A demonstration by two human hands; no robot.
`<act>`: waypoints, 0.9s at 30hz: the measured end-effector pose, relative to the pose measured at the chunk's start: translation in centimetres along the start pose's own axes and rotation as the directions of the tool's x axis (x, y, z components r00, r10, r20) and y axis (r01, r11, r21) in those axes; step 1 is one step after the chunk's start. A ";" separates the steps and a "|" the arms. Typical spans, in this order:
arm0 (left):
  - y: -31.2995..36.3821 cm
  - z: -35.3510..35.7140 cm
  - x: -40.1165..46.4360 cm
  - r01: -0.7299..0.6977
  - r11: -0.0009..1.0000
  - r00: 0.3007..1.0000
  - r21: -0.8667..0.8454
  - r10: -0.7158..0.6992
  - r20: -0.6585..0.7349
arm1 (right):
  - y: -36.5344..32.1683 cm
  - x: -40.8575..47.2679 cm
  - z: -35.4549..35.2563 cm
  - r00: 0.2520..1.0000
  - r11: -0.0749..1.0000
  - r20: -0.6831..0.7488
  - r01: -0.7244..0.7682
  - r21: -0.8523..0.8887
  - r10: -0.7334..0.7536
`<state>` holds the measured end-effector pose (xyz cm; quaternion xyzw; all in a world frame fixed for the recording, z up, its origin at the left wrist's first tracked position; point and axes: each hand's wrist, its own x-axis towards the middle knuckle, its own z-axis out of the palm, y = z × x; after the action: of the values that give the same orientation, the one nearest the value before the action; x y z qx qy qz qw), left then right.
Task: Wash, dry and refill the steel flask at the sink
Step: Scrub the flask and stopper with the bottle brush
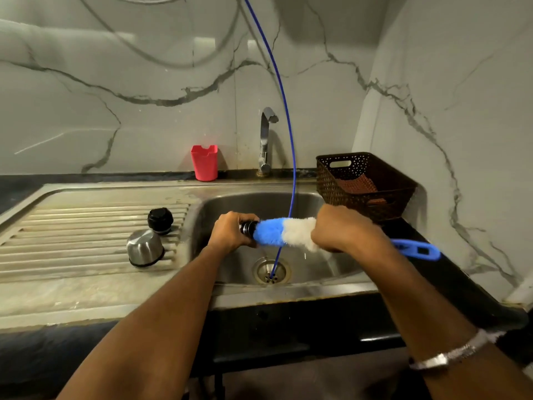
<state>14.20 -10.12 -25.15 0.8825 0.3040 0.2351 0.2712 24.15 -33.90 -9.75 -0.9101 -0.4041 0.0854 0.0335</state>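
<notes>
Over the sink basin (331, 269) my left hand (230, 232) is closed around the steel flask (248, 227); only its dark threaded mouth shows, pointing right. My right hand (340, 229) grips a bottle brush (284, 231) with a blue and white fluffy head. The blue tip of the head is at the flask's mouth, and the blue handle (418, 249) sticks out behind my right wrist. On the draining board lie the flask's steel cup lid (145, 247), upside down, and its black stopper (160, 220).
The tap (266, 140) stands behind the basin with no water running. A thin blue tube (288, 125) hangs from above down into the drain (271, 272). A red plastic cup (204, 162) stands at the back, and a dark woven basket (363, 184) at the right.
</notes>
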 end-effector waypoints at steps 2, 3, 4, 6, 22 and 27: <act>-0.4 -0.2 0.0 0.009 1.000 1.000 -0.008 -0.009 -0.004 | 0.4 0.7 0.6 0.999 1.000 -0.043 -0.006 0.022 0.007; -0.6 -0.3 -0.1 0.007 1.000 1.000 -0.012 -0.008 -0.026 | 0.8 1.0 0.8 0.998 0.999 -0.067 -0.011 0.039 0.013; -0.7 -0.5 -0.1 0.004 1.000 0.998 -0.016 -0.005 -0.061 | 1.1 1.3 1.2 0.996 0.998 -0.087 -0.015 0.062 0.020; -0.7 -1.0 -0.1 -0.021 1.000 0.987 -0.017 0.018 -0.158 | 1.6 2.2 2.2 0.991 0.993 -0.134 -0.002 0.116 0.017; -4.4 0.9 3.0 0.350 0.876 0.899 -0.333 -0.413 -0.143 | -2.9 12.7 7.9 0.873 0.833 -0.362 0.448 0.326 -0.327; -3.5 0.0 3.5 0.181 0.918 0.888 -0.352 -0.306 -0.342 | -2.4 14.9 7.2 0.732 0.824 -0.556 0.550 0.139 -0.394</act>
<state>15.24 -5.41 -26.47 0.7181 0.4206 0.4144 0.3683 30.91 -21.29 -18.41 -0.7494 -0.5834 -0.1078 0.2938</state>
